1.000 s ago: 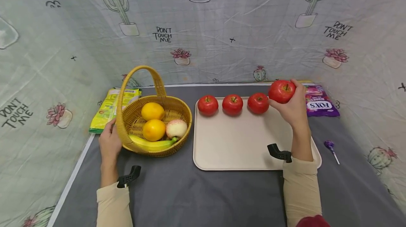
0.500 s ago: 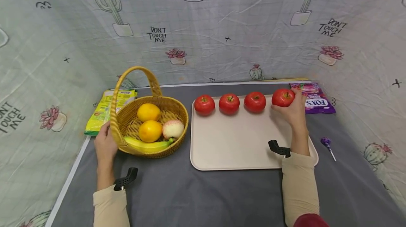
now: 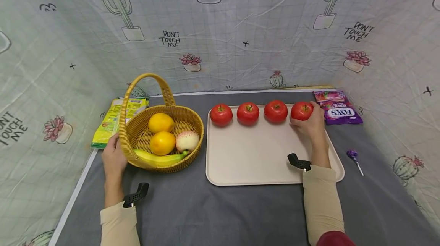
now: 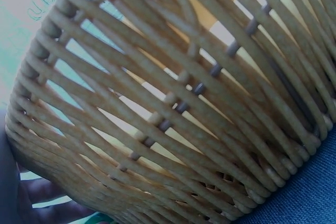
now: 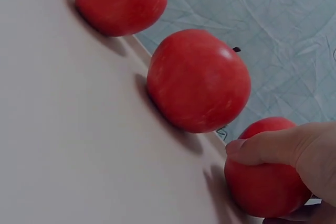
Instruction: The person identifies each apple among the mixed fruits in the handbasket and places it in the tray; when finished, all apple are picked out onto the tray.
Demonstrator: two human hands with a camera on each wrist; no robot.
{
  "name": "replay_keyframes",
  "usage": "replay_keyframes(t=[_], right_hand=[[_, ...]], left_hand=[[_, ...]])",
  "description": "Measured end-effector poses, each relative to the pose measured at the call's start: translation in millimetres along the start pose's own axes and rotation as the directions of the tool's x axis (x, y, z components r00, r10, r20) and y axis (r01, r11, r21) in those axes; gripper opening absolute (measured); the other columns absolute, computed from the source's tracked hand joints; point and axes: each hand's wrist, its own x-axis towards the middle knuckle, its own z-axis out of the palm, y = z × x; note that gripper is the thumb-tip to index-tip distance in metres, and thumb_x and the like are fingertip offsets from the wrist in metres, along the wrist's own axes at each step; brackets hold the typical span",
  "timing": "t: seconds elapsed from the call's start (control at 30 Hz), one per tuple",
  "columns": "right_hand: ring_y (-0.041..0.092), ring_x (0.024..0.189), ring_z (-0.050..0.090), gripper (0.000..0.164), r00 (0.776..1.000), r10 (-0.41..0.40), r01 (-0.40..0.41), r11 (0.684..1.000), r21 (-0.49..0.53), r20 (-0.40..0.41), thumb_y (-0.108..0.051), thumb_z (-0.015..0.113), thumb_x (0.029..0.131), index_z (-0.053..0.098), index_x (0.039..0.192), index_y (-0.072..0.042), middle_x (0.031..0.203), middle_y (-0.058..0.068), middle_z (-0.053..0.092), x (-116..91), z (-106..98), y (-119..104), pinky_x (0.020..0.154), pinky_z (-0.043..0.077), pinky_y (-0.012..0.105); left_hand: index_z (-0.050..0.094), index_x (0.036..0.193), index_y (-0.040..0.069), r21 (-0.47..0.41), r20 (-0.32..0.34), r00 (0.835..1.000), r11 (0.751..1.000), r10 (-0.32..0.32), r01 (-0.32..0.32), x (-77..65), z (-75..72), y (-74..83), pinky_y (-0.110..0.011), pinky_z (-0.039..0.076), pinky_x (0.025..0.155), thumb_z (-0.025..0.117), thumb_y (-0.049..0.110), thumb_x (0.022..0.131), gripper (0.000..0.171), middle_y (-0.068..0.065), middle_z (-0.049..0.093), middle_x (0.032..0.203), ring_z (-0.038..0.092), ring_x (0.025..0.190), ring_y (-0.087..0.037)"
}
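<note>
My right hand (image 3: 313, 122) grips a red apple (image 3: 302, 111) at the far right corner of a beige tray (image 3: 254, 158). In the right wrist view, the thumb (image 5: 262, 148) lies across that apple, low over the tray. To its left, three more red apples (image 3: 276, 111) line the tray's back edge. My left hand (image 3: 114, 155) holds the left side of a yellow wicker basket (image 3: 197, 122), its fingertips partly hidden behind the wall. Inside the basket are two yellow-orange fruits (image 3: 162, 143), a pale pink-speckled peach (image 3: 187, 141) and a banana (image 3: 158, 159).
A yellow-green packet (image 3: 106, 127) lies behind the basket on the left. At the back right is a purple Fox's sweets bag (image 3: 340, 112), and a purple lollipop (image 3: 352, 154) lies right of the tray. Patterned curtains (image 3: 220, 47) enclose the grey-covered table (image 3: 213, 215).
My right hand has lowered the apple to the end of the row and shifted it slightly left. The left hand keeps its hold on the basket. The head view has shifted slightly.
</note>
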Motion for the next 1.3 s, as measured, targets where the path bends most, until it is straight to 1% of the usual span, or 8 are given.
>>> replay_keyframes(t=[0.4,0.57,0.73,0.87,1.0,1.07,1.1,1.3], right_hand=[[0.053,0.144,0.027,0.109,0.998,0.056,-0.055,0.998,-0.016,0.042,-0.029,0.08,0.084,0.005,0.161,-0.009,0.159,0.032,0.019,-2.2,-0.4,-0.5,0.114,0.027,0.067],[0.056,0.146,0.018,0.111,0.997,0.033,-0.031,0.999,-0.039,0.063,-0.026,0.079,0.085,0.0,0.161,-0.008,0.16,0.034,0.01,-9.1,-13.0,-10.6,0.111,0.025,0.072],[0.054,0.149,0.008,0.103,0.997,-0.044,0.049,0.996,-0.068,0.066,-0.03,0.072,0.091,0.0,0.161,-0.009,0.162,0.032,0.005,-21.9,-34.9,-32.9,0.109,0.023,0.075],[0.051,0.15,0.006,0.096,0.991,-0.119,0.124,0.988,-0.095,0.056,-0.036,0.067,0.094,0.003,0.162,-0.01,0.162,0.03,0.008,-33.2,-48.4,-53.8,0.109,0.022,0.075],[0.049,0.15,0.008,0.093,0.981,-0.192,0.195,0.975,-0.105,0.033,-0.037,0.066,0.095,0.007,0.162,-0.012,0.164,0.027,0.009,-44.1,-57.3,-68.6,0.109,0.023,0.075],[0.047,0.15,0.01,0.09,0.973,-0.23,0.23,0.968,-0.097,0.008,-0.036,0.066,0.095,0.011,0.162,-0.013,0.164,0.025,0.011,-50.7,-60.0,-74.7,0.109,0.024,0.074],[0.046,0.15,0.011,0.088,0.968,-0.249,0.247,0.965,-0.092,-0.008,-0.035,0.067,0.095,0.013,0.162,-0.013,0.163,0.024,0.013,-53.9,-61.0,-77.9,0.11,0.024,0.074],[0.04,0.149,0.022,0.077,0.916,-0.383,0.38,0.924,-0.047,-0.117,-0.03,0.068,0.094,0.029,0.158,-0.012,0.16,0.02,0.027,-74.8,-60.8,-97.4,0.115,0.024,0.067]], left_hand=[[0.05,0.149,0.017,0.017,0.013,1.0,1.0,-0.014,0.014,-0.3,0.1,0.9,-0.052,0.041,0.105,0.032,0.054,0.104,0.061,-0.016,0.059,0.143,0.054,0.129,-0.034],[0.047,0.151,0.017,0.078,0.016,0.999,0.996,0.037,-0.038,-1.1,-6.1,6.4,-0.037,0.047,0.085,0.033,0.047,0.105,0.057,-0.019,0.061,0.139,0.059,0.122,-0.036],[0.048,0.15,0.022,0.096,-0.035,0.994,0.991,0.099,-0.095,-7.7,-22.7,25.9,-0.014,0.039,0.066,0.035,0.041,0.104,0.051,-0.013,0.064,0.136,0.066,0.107,-0.023],[0.052,0.147,0.026,0.075,-0.102,0.985,0.989,0.139,-0.131,-17.8,-33.5,47.7,-0.012,0.039,0.073,0.036,0.038,0.102,0.049,-0.006,0.066,0.135,0.064,0.105,-0.014],[0.053,0.146,0.028,0.05,-0.158,0.963,0.976,0.217,-0.212,-33.1,-41.9,70.4,-0.016,0.043,0.086,0.038,0.036,0.103,0.047,-0.003,0.065,0.137,0.061,0.117,-0.022],[0.054,0.145,0.026,0.049,-0.206,0.932,0.954,0.299,-0.295,-42.1,-45.4,81.4,-0.016,0.042,0.089,0.04,0.034,0.103,0.046,-0.004,0.064,0.137,0.061,0.12,-0.026],[0.056,0.144,0.023,0.053,-0.242,0.902,0.933,0.358,-0.356,-46.6,-46.6,86.9,-0.015,0.041,0.09,0.042,0.032,0.102,0.045,-0.005,0.065,0.136,0.061,0.119,-0.028],[0.068,0.13,0.009,0.07,-0.475,0.651,0.763,0.592,-0.643,-82.3,-48.2,129.2,-0.02,0.039,0.093,0.055,0.02,0.096,0.038,-0.016,0.07,0.125,0.061,0.108,-0.04]])
